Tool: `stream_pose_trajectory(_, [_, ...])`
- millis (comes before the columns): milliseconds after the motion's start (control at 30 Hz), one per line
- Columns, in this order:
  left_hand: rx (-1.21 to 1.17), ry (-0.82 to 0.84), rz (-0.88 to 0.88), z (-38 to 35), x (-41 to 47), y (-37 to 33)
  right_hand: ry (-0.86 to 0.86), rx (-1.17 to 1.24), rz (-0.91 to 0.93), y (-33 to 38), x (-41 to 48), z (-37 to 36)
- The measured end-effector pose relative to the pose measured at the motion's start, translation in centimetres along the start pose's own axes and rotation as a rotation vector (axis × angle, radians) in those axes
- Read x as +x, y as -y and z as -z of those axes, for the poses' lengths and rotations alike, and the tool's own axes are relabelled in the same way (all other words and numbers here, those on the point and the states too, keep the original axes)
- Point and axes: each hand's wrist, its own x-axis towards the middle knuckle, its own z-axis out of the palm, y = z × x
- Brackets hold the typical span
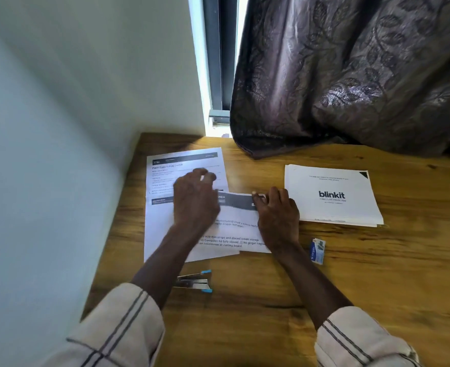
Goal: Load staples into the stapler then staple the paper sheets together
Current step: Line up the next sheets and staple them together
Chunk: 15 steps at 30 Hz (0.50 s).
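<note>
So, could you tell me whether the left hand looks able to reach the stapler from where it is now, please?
Probably yes. The stapler lies on the table beside the left forearm, nearer than the left hand on the printed sheets. Nothing covers it; the hand need only draw back.

A person in striped cream sleeves is leaning over a wooden desk, both hands lying on printed paper sheets spread near the wall. The left hand is resting palm down across two overlapping sheets, fingers loosely spread, while the right hand is pressing on the right edge of the upper sheet. A stapler is lying open just beside the left forearm. A small staple box is sitting near the right wrist, below a paper stack printed "blinkit". A dark patterned curtain is hanging behind.
</note>
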Motion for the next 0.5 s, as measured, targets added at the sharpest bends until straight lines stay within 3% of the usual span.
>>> stream_pose_trajectory(100, [-0.289, 0.011, -0.050, -0.7, -2.3, -4.3, 0.025, 0.018, -0.009, 0.0, 0.0, 0.0])
stream_pose_trajectory(200, [-0.215, 0.108, -0.213, -2.7, -3.9, -5.2, 0.026, 0.048, -0.026, 0.0, 0.0, 0.0])
stream_pose_trajectory(300, [-0.113, 0.200, -0.241, -5.0, -4.5, -3.9, 0.004, 0.070, -0.023, 0.0, -0.2, -0.2])
stream_pose_trajectory(500, [-0.040, 0.195, -0.292, -6.7, -5.7, -2.8, 0.005, 0.079, -0.029, -0.4, 0.1, 0.1])
